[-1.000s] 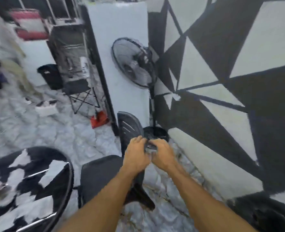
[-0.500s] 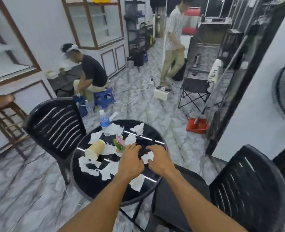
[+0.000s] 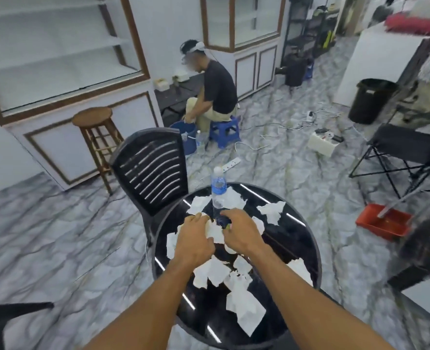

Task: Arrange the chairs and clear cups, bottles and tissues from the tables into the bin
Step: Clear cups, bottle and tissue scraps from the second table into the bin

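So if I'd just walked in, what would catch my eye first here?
Probably the round black table in the foreground, littered with torn white tissues, and a water bottle standing at its far edge. The left hand and right hand are both down among the tissues mid-table. Beyond, a black bin waits at the right.

Wooden stool (image 3: 94, 127) at 10 o'clock, against the white cabinet (image 3: 65, 72). Seated person (image 3: 215, 89) at 12 o'clock on a blue stool (image 3: 224, 131), beside a blue bucket (image 3: 185, 136). Folding stool (image 3: 402, 150) at 2 o'clock. Red dustpan (image 3: 383, 221) at 3 o'clock. Power strip (image 3: 231, 164) on marble floor (image 3: 57, 236).
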Tool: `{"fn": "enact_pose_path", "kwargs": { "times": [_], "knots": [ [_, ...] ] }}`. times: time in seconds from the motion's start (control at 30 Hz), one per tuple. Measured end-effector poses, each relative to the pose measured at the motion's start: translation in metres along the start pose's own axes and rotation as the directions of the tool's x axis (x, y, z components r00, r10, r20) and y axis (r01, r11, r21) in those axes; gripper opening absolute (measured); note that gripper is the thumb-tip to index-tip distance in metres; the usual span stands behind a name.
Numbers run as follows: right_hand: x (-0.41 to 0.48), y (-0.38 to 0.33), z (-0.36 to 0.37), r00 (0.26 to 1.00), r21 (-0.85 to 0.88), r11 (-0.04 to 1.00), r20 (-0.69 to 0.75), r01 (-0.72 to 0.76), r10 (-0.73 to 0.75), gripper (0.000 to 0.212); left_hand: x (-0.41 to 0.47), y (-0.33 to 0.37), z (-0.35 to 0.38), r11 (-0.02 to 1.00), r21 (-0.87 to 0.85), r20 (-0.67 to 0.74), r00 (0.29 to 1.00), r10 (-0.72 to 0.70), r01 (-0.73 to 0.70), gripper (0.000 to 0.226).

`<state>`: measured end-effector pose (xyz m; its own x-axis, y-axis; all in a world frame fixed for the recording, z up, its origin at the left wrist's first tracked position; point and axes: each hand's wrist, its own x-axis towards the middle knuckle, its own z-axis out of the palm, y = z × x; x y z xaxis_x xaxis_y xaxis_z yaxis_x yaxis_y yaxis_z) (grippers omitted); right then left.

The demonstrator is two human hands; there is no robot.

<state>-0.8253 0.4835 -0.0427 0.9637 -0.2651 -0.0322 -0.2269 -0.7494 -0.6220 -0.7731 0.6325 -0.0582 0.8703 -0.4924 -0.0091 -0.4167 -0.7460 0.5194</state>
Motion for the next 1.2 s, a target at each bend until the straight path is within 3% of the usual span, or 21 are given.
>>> {"fn": "enact_pose_path", "kwargs": {
  "times": [0.13, 0.3, 0.43, 0.57, 0.63, 0.73, 0.83, 1.03, 1.1, 1.2],
  "knots": [
    [0.047, -0.004, 0.011, 1.000, -0.013, 1.000, -0.008, -0.008, 0.008, 0.026, 0.039, -0.024, 0.001, 0.999, 0.054, 0.012, 1.000, -0.002, 0.002, 0.051],
    [0.116, 0.004, 0.029, 0.988, -0.015, 0.990, -0.069, -0.137, 0.136, 0.061, 0.095, -0.056, 0.011, 0.999, 0.035, 0.115, 0.993, -0.039, 0.036, 0.058],
    [0.166, 0.017, 0.041, 0.954, 0.082, 0.967, -0.160, -0.243, 0.253, 0.091, 0.126, -0.077, 0.025, 0.994, 0.057, 0.208, 0.973, -0.102, 0.092, 0.062],
    [0.195, 0.027, 0.054, 0.934, 0.190, 0.936, -0.145, -0.296, 0.325, 0.110, 0.137, -0.095, 0.041, 0.983, 0.133, 0.317, 0.935, -0.161, 0.125, 0.073],
    [0.204, 0.033, 0.063, 0.923, 0.248, 0.915, -0.140, -0.319, 0.360, 0.107, 0.137, -0.100, 0.045, 0.978, 0.145, 0.360, 0.913, -0.191, 0.147, 0.075],
    [0.214, 0.040, 0.075, 0.919, 0.311, 0.909, -0.188, -0.279, 0.347, 0.076, 0.138, -0.104, 0.051, 0.977, 0.140, 0.388, 0.899, -0.205, 0.162, 0.069],
    [0.212, 0.037, 0.074, 0.909, 0.401, 0.882, -0.219, -0.247, 0.354, 0.059, 0.140, -0.101, 0.047, 0.981, 0.119, 0.331, 0.925, -0.188, 0.156, 0.066],
    [0.179, 0.030, 0.023, 0.869, 0.510, 0.846, -0.336, -0.157, 0.364, 0.067, 0.151, -0.051, 0.015, 0.999, 0.013, 0.063, 0.997, -0.048, 0.047, 0.057],
    [0.153, 0.034, -0.010, 0.829, 0.538, 0.832, -0.397, -0.137, 0.394, 0.065, 0.147, -0.017, 0.008, 0.999, -0.028, -0.018, 0.999, 0.041, -0.042, 0.051],
    [0.092, 0.051, -0.061, 0.729, 0.560, 0.819, -0.508, -0.126, 0.459, 0.067, 0.126, 0.043, 0.011, 0.984, -0.084, -0.048, 0.987, 0.156, -0.159, 0.060]
  ]
}}
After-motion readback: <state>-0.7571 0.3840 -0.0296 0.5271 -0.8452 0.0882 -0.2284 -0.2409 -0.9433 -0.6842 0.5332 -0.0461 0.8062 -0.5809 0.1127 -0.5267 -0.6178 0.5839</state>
